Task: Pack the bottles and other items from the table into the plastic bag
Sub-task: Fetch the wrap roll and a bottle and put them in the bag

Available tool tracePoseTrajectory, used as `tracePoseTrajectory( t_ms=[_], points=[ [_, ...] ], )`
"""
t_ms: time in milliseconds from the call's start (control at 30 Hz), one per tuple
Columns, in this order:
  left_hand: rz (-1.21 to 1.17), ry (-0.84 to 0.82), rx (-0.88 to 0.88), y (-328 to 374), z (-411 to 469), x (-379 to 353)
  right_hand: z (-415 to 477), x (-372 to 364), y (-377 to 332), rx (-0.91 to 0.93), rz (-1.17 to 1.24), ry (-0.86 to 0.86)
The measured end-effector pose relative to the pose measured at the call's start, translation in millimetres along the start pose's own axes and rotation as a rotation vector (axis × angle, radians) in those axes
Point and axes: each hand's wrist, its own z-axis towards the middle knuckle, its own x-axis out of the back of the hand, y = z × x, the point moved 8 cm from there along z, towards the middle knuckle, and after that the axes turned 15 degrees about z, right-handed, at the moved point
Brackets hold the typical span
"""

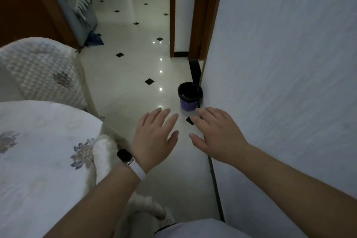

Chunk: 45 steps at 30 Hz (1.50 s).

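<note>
A dim hallway with a glossy cream tiled floor (pixel 131 83) set with small black diamonds runs ahead, a pale textured wall (pixel 280 63) close on the right. Nearest, the left hand (pixel 154 137), a black smartwatch on a white strap (pixel 125 156) at its wrist, and the right hand (pixel 216 133) hover palm-down over the floor, fingers spread wide and holding nothing. A white quilted floral cover (pixel 38 160) lies at left. Beyond, a purple woven wastebasket with a black liner (pixel 190 95) stands against the wall's corner. No bottles or plastic bag show.
</note>
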Motion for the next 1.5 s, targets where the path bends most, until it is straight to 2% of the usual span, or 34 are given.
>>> tracePoseTrajectory(
  t_ms=[233,400,700,867,1167,1367,1500],
  points=[
    [-0.022,0.04,0.031,-50.2,69.4,-33.7,85.3,-25.0,33.5,0.031,0.01,-0.034],
    [0.028,-0.006,0.109,-75.7,114.5,-67.8,141.8,-55.1,77.8,0.087,0.074,-0.062],
    [0.24,-0.163,0.251,-123.4,220.4,-122.7,281.9,-106.8,160.2,0.248,0.235,-0.079],
    [0.335,-0.149,0.406,-155.4,248.2,-121.4,354.5,-120.8,172.7,0.358,0.302,-0.079],
    [0.352,-0.209,0.688,-256.1,204.2,-132.1,441.7,-179.1,98.2,0.567,0.373,-0.185],
    [0.362,-0.17,0.861,-354.0,162.8,-134.7,507.4,-218.6,6.7,0.7,0.35,-0.265],
    [0.377,-0.114,0.954,-408.7,134.7,-122.4,544.3,-229.9,-65.8,0.829,0.353,-0.259]
  ],
)
